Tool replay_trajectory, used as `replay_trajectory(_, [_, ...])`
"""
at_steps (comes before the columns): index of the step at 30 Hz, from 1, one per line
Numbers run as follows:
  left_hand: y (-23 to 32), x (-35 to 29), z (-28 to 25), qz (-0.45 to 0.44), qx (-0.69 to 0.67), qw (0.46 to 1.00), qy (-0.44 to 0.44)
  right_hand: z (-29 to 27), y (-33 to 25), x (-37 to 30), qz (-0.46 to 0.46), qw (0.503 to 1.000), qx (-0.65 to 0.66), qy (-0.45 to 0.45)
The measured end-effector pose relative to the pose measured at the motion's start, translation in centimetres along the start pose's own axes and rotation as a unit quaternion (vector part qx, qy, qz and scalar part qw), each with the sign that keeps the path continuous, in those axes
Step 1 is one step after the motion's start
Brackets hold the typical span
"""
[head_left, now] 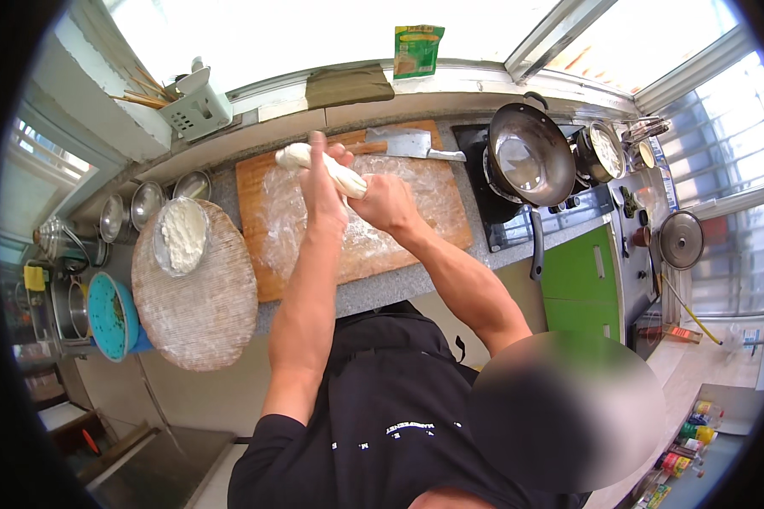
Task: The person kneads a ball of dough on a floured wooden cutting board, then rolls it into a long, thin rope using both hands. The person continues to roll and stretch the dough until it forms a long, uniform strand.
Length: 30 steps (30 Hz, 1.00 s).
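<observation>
A pale rope of dough point(345, 179) is held aslant above a floured wooden board point(437, 208). My left hand point(321, 188) grips it near the middle, fingers pointing away from me, and one end sticks out past the hand on the left. Around the dough's lower right end, my right hand point(385, 204) is closed in a fist. White flour is smeared across the board under both hands. Near the board's far edge lies a cleaver point(406, 142) with a broad steel blade.
Left of the board, a bowl of flour point(181, 237) sits on a round woven tray point(197, 318), beside a turquoise basin point(110, 316) and several metal bowls point(148, 204). On the right, a wok point(530, 157) rests on the stove, its long handle point(536, 246) jutting over the counter edge.
</observation>
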<state>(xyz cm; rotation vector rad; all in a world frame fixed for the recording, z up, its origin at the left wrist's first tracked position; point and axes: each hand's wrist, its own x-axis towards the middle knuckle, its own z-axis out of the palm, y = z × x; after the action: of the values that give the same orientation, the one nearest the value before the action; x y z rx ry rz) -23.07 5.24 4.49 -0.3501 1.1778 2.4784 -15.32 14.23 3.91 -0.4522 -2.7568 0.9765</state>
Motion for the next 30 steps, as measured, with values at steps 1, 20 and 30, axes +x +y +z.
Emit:
replay_trajectory(1, [-0.4, -0.5, 0.5, -0.021, 0.044, 0.998, 0.031, -0.2, -0.3, -0.1, 0.001, 0.999, -0.027, 0.021])
replay_trajectory(20, [-1.4, 0.5, 0.5, 0.046, -0.095, 0.993, -0.05, -0.4, 2.3, 1.2, 0.003, 1.0, -0.018, -0.004])
replay_trajectory(30, [-2.1, 0.5, 0.6, 0.047, -0.09, 0.991, 0.09, -1.8, 3.7, 0.8, -0.084, 0.98, -0.049, -0.175])
